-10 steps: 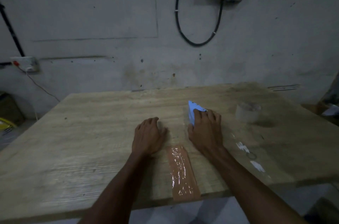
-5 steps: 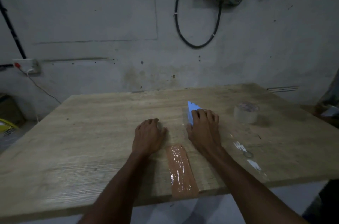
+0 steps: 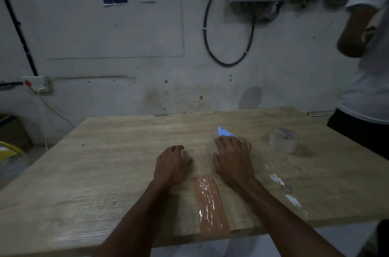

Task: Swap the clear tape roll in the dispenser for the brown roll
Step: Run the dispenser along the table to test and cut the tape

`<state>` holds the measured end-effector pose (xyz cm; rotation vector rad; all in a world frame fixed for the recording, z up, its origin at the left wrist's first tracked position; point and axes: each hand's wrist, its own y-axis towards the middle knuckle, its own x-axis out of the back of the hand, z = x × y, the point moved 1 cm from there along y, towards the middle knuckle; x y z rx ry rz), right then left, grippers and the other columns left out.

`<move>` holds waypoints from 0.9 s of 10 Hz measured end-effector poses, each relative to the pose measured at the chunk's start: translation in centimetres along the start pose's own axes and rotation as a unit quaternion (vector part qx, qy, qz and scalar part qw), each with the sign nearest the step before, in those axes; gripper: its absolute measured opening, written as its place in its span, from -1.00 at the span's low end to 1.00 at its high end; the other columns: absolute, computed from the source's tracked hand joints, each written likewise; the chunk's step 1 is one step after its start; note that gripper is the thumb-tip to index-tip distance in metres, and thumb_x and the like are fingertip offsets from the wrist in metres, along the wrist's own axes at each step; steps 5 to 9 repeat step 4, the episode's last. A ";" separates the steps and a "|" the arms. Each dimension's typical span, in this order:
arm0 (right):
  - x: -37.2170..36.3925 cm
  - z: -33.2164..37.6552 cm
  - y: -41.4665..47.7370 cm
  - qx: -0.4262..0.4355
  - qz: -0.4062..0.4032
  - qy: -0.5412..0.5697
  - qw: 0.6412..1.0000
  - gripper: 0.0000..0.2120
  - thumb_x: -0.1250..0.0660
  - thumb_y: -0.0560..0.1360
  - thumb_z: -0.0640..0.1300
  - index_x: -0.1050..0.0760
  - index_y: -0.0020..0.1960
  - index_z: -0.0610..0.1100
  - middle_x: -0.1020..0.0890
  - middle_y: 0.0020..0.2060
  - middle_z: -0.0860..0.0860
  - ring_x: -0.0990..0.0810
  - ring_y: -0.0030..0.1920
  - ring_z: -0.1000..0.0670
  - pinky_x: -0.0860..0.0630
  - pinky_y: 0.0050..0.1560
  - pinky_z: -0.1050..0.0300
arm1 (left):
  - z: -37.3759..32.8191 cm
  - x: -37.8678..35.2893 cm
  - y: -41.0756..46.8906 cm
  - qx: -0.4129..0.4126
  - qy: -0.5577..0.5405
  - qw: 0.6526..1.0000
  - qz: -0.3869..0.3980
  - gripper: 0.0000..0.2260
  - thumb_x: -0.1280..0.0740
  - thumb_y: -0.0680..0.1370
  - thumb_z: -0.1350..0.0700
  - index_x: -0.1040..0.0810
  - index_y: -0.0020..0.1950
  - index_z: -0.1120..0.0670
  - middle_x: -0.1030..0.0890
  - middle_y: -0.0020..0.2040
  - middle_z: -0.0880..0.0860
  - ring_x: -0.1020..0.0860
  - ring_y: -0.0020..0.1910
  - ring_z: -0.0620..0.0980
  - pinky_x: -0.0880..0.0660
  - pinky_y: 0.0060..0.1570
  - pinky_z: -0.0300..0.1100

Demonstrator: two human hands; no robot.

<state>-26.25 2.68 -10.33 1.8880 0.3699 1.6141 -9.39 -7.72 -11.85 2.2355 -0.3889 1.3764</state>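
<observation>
Over the blue dispenser (image 3: pixel 224 132), the fingers (image 3: pixel 229 141) of our right hand (image 3: pixel 232 158) are curling down and gripping its body, so only its pointed tip is showing beyond them. Just left of the dispenser, our left hand (image 3: pixel 171 163) is resting on the wooden table (image 3: pixel 94 162), fingers loosely bent and holding nothing. Nearer us than the dispenser, between our wrists, a brown tape strip (image 3: pixel 210 204) is lying stuck and wrinkled, running to the table's near edge. Whether its far end is joining the dispenser we cannot tell. Well to the right of the dispenser, the clear tape roll (image 3: pixel 283 140) is sitting flat, core upward, touching nothing. Right of the dispenser and nearer us, white scraps (image 3: pixel 277 180) are clinging to the wood. Farther right of the dispenser, a second person (image 3: pixel 366 71) in a white shirt is standing by the table's corner.

We are judging the swap to be nearly done. The clear roll is out and brown tape is lying on the table, so the brown roll is probably seated, though our hand is hiding it. The step in hand looks like a trial pull. The next move is calling for tilting the dispenser's blade onto the strip to cut it cleanly, or lifting the hand to check the roll's seating.
</observation>
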 end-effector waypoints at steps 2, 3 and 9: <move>1.5 0.1 1.7 -0.010 -0.008 0.030 0.999 -0.60 -0.30 0.38 0.03 -0.55 0.16 -0.13 -0.61 0.18 -0.09 -0.55 0.20 -0.14 -0.38 0.30 -0.10 | -0.1 1.2 -0.1 -0.016 0.042 0.998 -0.035 -0.43 -0.19 0.59 -0.23 -0.28 0.54 0.00 -0.35 0.53 0.06 -0.30 0.50 0.08 -0.22 0.46 0.08; 2.3 -0.4 4.1 -0.003 -0.039 0.048 0.998 -0.52 -0.30 0.38 0.05 -0.54 0.22 -0.17 -0.60 0.22 -0.15 -0.53 0.24 -0.18 -0.38 0.33 -0.11 | -0.6 3.3 1.4 -0.048 0.074 0.993 -0.085 -0.38 -0.18 0.58 -0.26 -0.21 0.57 0.00 -0.23 0.59 0.08 -0.15 0.58 0.10 -0.09 0.51 0.11; 2.8 -1.0 7.2 0.005 -0.046 0.040 0.998 -0.48 -0.37 0.39 0.04 -0.51 0.27 -0.23 -0.57 0.27 -0.20 -0.52 0.29 -0.22 -0.40 0.32 -0.13 | -1.2 5.7 3.4 -0.059 0.108 0.984 -0.132 -0.35 -0.17 0.58 -0.27 -0.15 0.58 0.00 -0.12 0.62 0.10 -0.02 0.61 0.12 -0.02 0.53 0.14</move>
